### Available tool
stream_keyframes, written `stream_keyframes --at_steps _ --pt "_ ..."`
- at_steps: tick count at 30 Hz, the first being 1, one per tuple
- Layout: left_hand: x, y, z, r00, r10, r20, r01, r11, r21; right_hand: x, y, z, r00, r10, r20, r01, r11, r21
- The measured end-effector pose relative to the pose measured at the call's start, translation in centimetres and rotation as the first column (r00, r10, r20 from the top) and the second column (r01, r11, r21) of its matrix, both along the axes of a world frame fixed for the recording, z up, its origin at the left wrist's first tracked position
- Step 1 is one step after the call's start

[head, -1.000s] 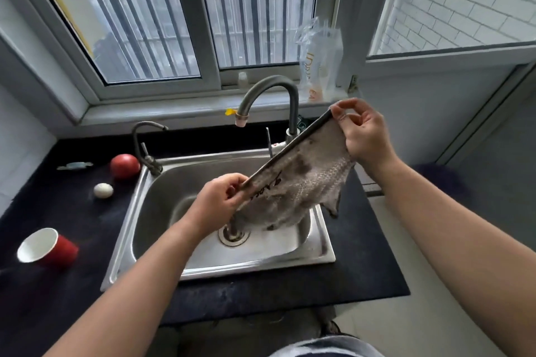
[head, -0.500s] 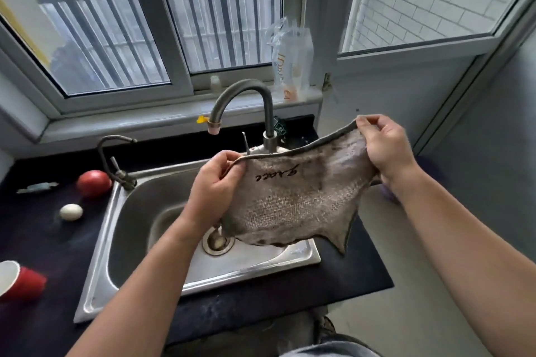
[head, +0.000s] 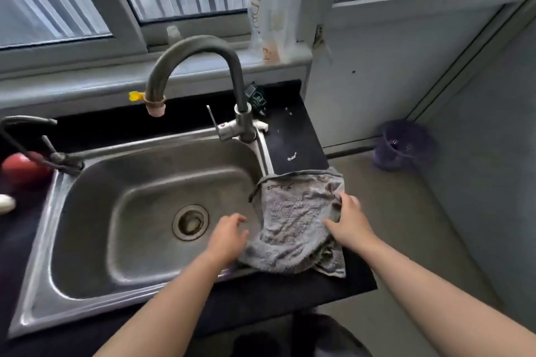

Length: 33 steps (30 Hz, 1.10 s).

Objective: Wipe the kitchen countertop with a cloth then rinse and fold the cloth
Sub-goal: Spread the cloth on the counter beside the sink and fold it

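Observation:
The grey cloth (head: 293, 229) lies spread over the sink's right rim and the black countertop (head: 293, 136), with one edge hanging into the steel sink (head: 139, 182). My right hand (head: 348, 223) rests on the cloth's right side with the fingers spread. Over the basin, my left hand (head: 229, 236) hovers at the cloth's left edge with relaxed fingers; whether it touches the cloth is unclear. The curved tap (head: 203, 46) arches above the basin with no water running.
A small second faucet (head: 29, 124) stands at the sink's left corner, with a red fruit (head: 20, 168) and a white egg (head: 5, 203) beyond it. A plastic bag (head: 272, 9) sits on the sill. A dark packet (head: 256, 97) lies behind the tap. A purple basket (head: 403, 145) stands on the floor at right.
The cloth was held stretched in the air between both hands over the sink. It now lies on the sink's right rim and counter, and both hands have let go of its corners.

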State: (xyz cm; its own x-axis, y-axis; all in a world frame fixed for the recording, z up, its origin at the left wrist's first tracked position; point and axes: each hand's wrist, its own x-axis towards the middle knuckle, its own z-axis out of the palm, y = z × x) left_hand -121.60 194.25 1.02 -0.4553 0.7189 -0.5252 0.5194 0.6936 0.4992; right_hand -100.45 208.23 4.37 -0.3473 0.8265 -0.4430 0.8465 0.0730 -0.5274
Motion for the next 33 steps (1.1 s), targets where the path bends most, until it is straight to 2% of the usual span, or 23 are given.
stream_keyframes --at_steps 4,7,10,13,18,21,23,24,26,28,30,31,33 --pt "1.3 -0.6 -1.9 0.991 0.124 0.057 -0.122 0.991 -0.048 1.0 -1.9 -1.6 0.974 -0.227 0.020 0.227 0.974 0.018" --pt "2.3 0.6 -2.4 0.991 0.073 0.111 -0.068 0.997 -0.048 1.0 -2.8 -2.7 0.980 -0.197 0.040 0.198 0.980 -0.012" --pt "2.8 1.7 -2.6 0.986 0.023 0.167 -0.014 0.998 -0.057 0.6 -2.7 -2.9 0.985 -0.173 -0.008 0.173 0.984 0.042" --pt "2.4 1.6 -1.7 0.999 0.043 0.014 -0.044 0.996 0.072 0.4 -2.5 -2.6 0.977 -0.161 -0.138 0.169 0.984 0.051" --pt "1.2 1.7 2.9 0.971 0.164 -0.176 -0.073 0.899 0.431 -0.2 -1.7 0.6 0.833 -0.264 -0.486 0.309 0.951 0.013" --pt "0.2 1.8 6.8 0.957 0.165 -0.237 -0.010 0.839 0.544 -0.9 -0.6 3.4 0.754 -0.160 -0.637 0.257 0.964 0.062" --pt "-0.6 1.1 8.4 0.954 0.184 -0.236 -0.008 0.806 0.592 -1.3 0.2 4.7 0.795 -0.026 -0.606 0.146 0.978 0.150" --pt "-1.0 0.6 9.1 0.952 0.195 -0.237 -0.014 0.800 0.600 -1.5 0.6 5.2 0.814 0.007 -0.581 0.089 0.987 0.136" --pt "-1.7 -0.6 10.2 0.943 0.222 -0.248 -0.026 0.792 0.610 -1.9 1.4 6.3 0.794 -0.015 -0.608 0.045 0.998 0.034" --pt "-2.5 -1.8 11.4 0.928 0.280 -0.247 -0.056 0.759 0.648 -2.5 2.2 7.6 0.703 -0.071 -0.707 0.069 0.997 -0.032" --pt "-3.2 -2.8 12.6 0.904 0.326 -0.276 -0.068 0.748 0.660 -3.1 2.9 8.6 0.652 -0.048 -0.757 0.059 0.998 -0.013" --pt "-3.4 -3.4 13.0 0.892 0.323 -0.316 -0.055 0.772 0.634 -3.5 3.0 8.7 0.680 0.009 -0.733 0.024 0.999 0.034" --pt "-3.7 -4.5 13.3 0.881 0.293 -0.372 -0.049 0.837 0.545 -4.3 2.6 8.7 0.791 0.189 -0.582 -0.100 0.978 0.182"
